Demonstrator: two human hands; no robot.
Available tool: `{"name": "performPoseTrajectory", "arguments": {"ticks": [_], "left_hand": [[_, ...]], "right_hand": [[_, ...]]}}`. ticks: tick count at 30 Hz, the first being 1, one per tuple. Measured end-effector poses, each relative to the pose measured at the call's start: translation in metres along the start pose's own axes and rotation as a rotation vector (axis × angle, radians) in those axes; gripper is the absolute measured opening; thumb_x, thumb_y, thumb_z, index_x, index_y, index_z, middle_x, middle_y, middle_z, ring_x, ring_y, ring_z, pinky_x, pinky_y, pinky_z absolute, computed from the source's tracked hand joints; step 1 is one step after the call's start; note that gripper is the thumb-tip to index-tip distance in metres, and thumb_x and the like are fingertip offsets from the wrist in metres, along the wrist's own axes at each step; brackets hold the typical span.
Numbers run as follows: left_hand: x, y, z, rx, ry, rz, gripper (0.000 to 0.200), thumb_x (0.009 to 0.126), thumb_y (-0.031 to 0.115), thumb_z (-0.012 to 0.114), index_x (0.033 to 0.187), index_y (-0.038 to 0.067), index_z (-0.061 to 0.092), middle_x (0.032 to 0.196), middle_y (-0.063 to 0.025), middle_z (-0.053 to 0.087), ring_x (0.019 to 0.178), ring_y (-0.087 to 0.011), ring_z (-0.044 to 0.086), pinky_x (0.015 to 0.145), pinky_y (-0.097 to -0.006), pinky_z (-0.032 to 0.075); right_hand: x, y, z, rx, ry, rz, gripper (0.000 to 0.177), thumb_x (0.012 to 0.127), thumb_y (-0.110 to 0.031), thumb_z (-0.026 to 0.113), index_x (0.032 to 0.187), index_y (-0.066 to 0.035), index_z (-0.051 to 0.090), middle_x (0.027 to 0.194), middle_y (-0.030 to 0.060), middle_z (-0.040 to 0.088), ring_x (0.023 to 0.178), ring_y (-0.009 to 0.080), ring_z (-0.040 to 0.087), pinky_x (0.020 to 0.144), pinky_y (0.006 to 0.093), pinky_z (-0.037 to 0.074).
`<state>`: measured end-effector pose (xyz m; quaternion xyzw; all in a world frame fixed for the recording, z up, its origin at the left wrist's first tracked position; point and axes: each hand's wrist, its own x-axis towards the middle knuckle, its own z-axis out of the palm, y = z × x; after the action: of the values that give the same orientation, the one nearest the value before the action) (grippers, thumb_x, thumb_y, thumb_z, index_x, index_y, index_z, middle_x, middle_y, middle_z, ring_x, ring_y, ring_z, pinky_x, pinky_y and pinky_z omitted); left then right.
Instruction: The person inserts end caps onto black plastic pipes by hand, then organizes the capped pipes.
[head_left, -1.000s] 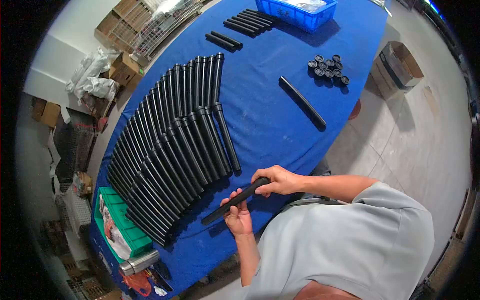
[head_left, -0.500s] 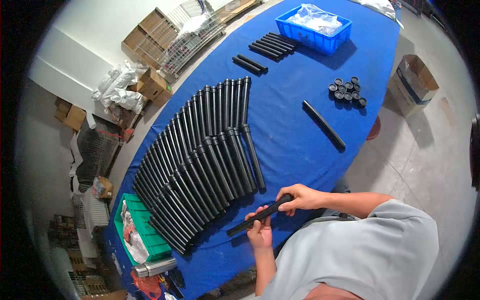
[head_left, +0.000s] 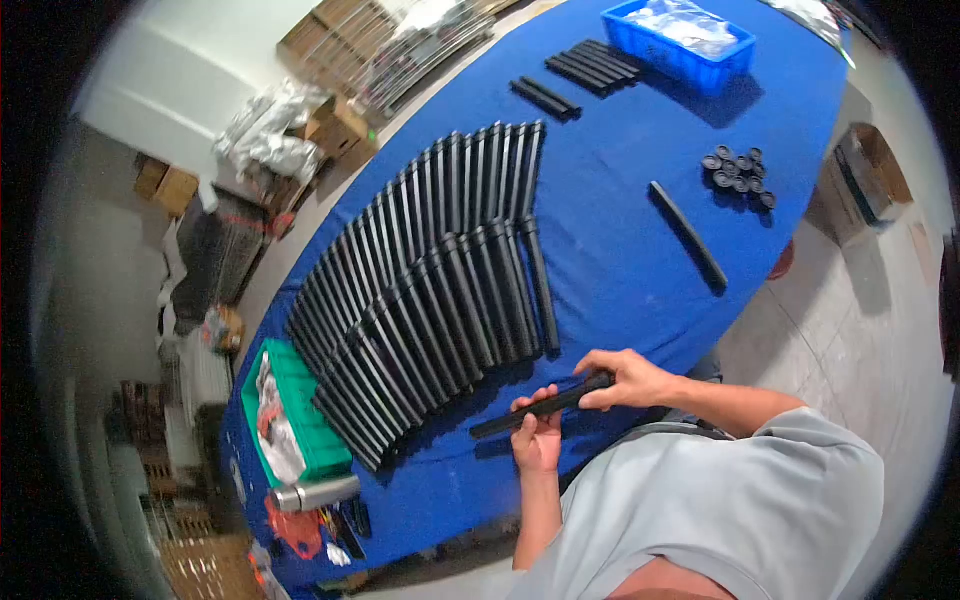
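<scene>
A black tube (head_left: 500,423) is held between both hands, tilted up to the right, above the near edge of the blue cloth. My left hand (head_left: 538,437) supports its middle from below, thumb and fingers around it. My right hand (head_left: 625,380) is wrapped round its upper right end, covering most of that end. To the left lie two long overlapping rows of black tubes with capped ends (head_left: 450,300). A single black tube (head_left: 688,238) lies apart at the right, near a cluster of small round black caps (head_left: 740,172).
Several short black tubes (head_left: 592,68) and a pair of tubes (head_left: 545,98) lie near a blue bin (head_left: 680,55). At the lower left are a green bin (head_left: 325,440), a metal flask (head_left: 316,494) and a red bag (head_left: 295,530). A cardboard box (head_left: 865,185) stands on the floor.
The camera view has shifted, so the table's contents appear displaced. Both hands still hold the tube in much the same grip.
</scene>
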<state>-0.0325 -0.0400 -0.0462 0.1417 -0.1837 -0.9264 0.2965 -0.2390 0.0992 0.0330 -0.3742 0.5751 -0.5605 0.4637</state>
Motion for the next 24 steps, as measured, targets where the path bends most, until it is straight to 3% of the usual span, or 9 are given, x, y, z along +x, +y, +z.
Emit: {"name": "performPoseTrajectory", "arguments": {"ticks": [2, 5, 9, 12, 15, 16, 19, 22, 24], "left_hand": [[0.001, 0.001, 0.003, 0.001, -0.007, -0.006, 0.031, 0.089, 0.005, 0.073, 0.118, 0.007, 0.064, 0.131, -0.0208, 0.063, 0.131, -0.0398, 0.054, 0.113, -0.0537, 0.045], [0.004, -0.001, 0.010, 0.001, -0.004, -0.020, 0.031, 0.090, 0.003, 0.071, 0.119, 0.007, 0.062, 0.132, -0.0221, 0.062, 0.132, -0.0406, 0.054, 0.112, -0.0531, 0.047], [0.003, -0.003, 0.017, 0.014, -0.003, -0.025, 0.031, 0.091, 0.003, 0.071, 0.119, 0.006, 0.060, 0.135, -0.0241, 0.060, 0.132, -0.0412, 0.053, 0.110, -0.0515, 0.049], [0.003, -0.001, 0.015, 0.014, -0.019, -0.026, 0.031, 0.091, 0.005, 0.071, 0.119, 0.006, 0.060, 0.133, -0.0238, 0.061, 0.132, -0.0409, 0.054, 0.110, -0.0516, 0.049], [0.004, -0.001, 0.019, 0.040, -0.001, -0.019, 0.031, 0.091, 0.006, 0.071, 0.120, 0.006, 0.059, 0.132, -0.0231, 0.062, 0.131, -0.0409, 0.054, 0.110, -0.0518, 0.049], [0.004, -0.001, 0.020, 0.038, 0.016, -0.018, 0.032, 0.091, 0.006, 0.072, 0.120, 0.006, 0.059, 0.132, -0.0231, 0.062, 0.131, -0.0409, 0.054, 0.110, -0.0514, 0.050], [0.003, -0.002, 0.016, 0.025, 0.023, -0.013, 0.032, 0.090, 0.005, 0.072, 0.120, 0.006, 0.059, 0.132, -0.0227, 0.062, 0.130, -0.0406, 0.055, 0.109, -0.0508, 0.050], [0.004, -0.002, 0.018, 0.031, 0.009, -0.011, 0.032, 0.090, 0.005, 0.072, 0.119, 0.006, 0.059, 0.131, -0.0223, 0.063, 0.130, -0.0403, 0.055, 0.109, -0.0504, 0.051], [0.004, -0.002, 0.018, 0.047, 0.001, -0.004, 0.032, 0.090, 0.005, 0.073, 0.119, 0.006, 0.059, 0.130, -0.0222, 0.063, 0.130, -0.0400, 0.056, 0.109, -0.0503, 0.051]], "right_hand": [[0.005, 0.003, -0.002, 0.184, -0.066, 0.254, 0.027, 0.092, -0.015, 0.075, 0.111, 0.001, 0.065, 0.087, 0.0070, 0.069, 0.075, 0.0125, 0.068, 0.063, 0.0273, 0.058], [0.005, 0.017, -0.001, 0.165, -0.039, 0.210, 0.027, 0.091, -0.019, 0.076, 0.105, 0.001, 0.067, 0.079, 0.0068, 0.068, 0.068, 0.0114, 0.067, 0.059, 0.0269, 0.055], [0.009, 0.011, -0.004, -0.343, 0.056, -0.293, 0.028, 0.091, -0.019, 0.076, 0.107, 0.002, 0.066, 0.077, 0.0058, 0.069, 0.066, 0.0111, 0.066, 0.057, 0.0266, 0.053], [0.006, -0.005, -0.002, 0.169, 0.000, 0.272, 0.031, 0.089, -0.018, 0.077, 0.109, 0.001, 0.064, 0.074, 0.0053, 0.067, 0.064, 0.0106, 0.065, 0.056, 0.0277, 0.051], [0.006, 0.012, 0.000, 0.135, -0.041, 0.173, 0.032, 0.088, -0.019, 0.079, 0.109, 0.000, 0.063, 0.073, 0.0052, 0.067, 0.064, 0.0108, 0.064, 0.055, 0.0279, 0.051], [0.005, 0.008, -0.003, -0.098, -0.050, 0.088, 0.030, 0.089, -0.020, 0.078, 0.106, 0.000, 0.064, 0.073, 0.0046, 0.067, 0.064, 0.0108, 0.065, 0.056, 0.0264, 0.052], [0.005, 0.007, -0.001, -0.226, -0.028, 0.010, 0.030, 0.091, -0.021, 0.077, 0.106, 0.001, 0.064, 0.075, 0.0036, 0.067, 0.065, 0.0116, 0.065, 0.058, 0.0258, 0.054], [0.004, -0.005, 0.003, 0.240, -0.046, 0.265, 0.027, 0.092, -0.014, 0.075, 0.109, 0.002, 0.061, 0.079, 0.0042, 0.066, 0.068, 0.0117, 0.066, 0.062, 0.0281, 0.056], [0.004, 0.005, 0.005, 0.239, -0.012, 0.231, 0.027, 0.092, -0.014, 0.074, 0.110, 0.002, 0.061, 0.080, 0.0049, 0.067, 0.068, 0.0120, 0.066, 0.062, 0.0281, 0.057]]}}
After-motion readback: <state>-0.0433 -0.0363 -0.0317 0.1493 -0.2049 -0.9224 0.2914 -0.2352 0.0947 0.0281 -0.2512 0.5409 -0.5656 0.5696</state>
